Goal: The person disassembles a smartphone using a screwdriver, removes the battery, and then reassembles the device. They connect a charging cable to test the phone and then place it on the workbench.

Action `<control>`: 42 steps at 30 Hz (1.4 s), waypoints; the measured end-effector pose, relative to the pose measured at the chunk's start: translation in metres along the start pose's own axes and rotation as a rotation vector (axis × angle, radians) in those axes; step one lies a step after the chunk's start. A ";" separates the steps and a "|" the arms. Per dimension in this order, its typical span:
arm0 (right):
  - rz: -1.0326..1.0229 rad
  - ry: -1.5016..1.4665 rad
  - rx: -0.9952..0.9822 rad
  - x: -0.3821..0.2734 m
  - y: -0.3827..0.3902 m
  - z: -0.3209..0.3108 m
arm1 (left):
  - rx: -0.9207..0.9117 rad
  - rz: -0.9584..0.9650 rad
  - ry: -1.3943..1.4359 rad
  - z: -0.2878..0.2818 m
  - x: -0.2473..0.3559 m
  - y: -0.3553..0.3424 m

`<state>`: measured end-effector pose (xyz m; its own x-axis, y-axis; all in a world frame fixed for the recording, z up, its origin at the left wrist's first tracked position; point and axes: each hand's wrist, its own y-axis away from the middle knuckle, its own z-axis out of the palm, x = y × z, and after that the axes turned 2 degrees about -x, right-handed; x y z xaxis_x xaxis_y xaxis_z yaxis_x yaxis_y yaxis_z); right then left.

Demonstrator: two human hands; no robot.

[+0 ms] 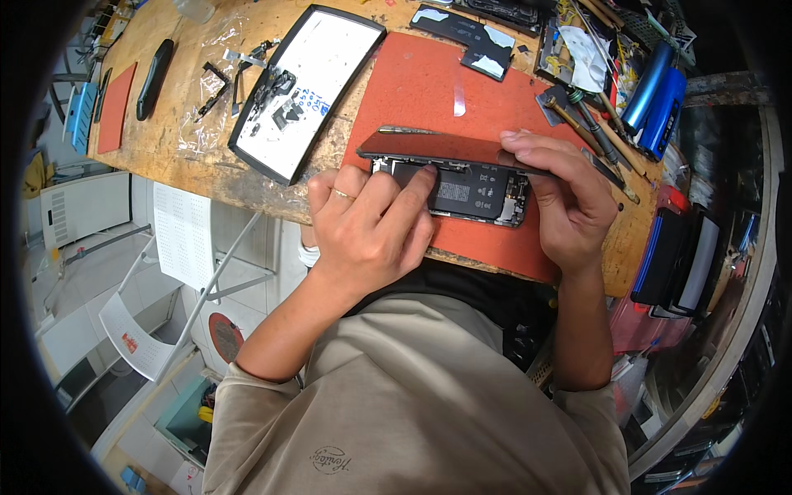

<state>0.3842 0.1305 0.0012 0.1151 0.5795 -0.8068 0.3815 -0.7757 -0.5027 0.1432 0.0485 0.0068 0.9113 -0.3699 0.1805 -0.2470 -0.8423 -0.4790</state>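
Note:
An opened smartphone (464, 193) lies over the front part of an orange-red mat (404, 91), its black battery and inner parts showing. Its dark screen panel (445, 148) is raised and tilted along the far long edge. My right hand (577, 194) grips the panel's right end, fingers on top and thumb near the phone's right end. At the phone's left end is my left hand (367, 223), with a ring on one finger. Its index fingertip presses inside, near the far edge above the battery, while the other fingers curl in. Its thumb is hidden.
A white, black-rimmed tray (342, 58) with small dark parts lies left of the mat. Beyond the phone sits a loose black phone part (470, 37). Screwdrivers (598, 128) and blue cylinders (660, 103) crowd the right. A black-handled tool (155, 78) lies far left.

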 end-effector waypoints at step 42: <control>0.013 -0.001 -0.021 -0.003 0.001 -0.001 | -0.030 -0.084 0.042 -0.001 0.000 -0.008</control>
<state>0.3847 0.1282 0.0035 0.1197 0.5690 -0.8136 0.3992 -0.7779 -0.4853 0.1445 0.0550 0.0111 0.9147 -0.3131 0.2555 -0.1804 -0.8822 -0.4350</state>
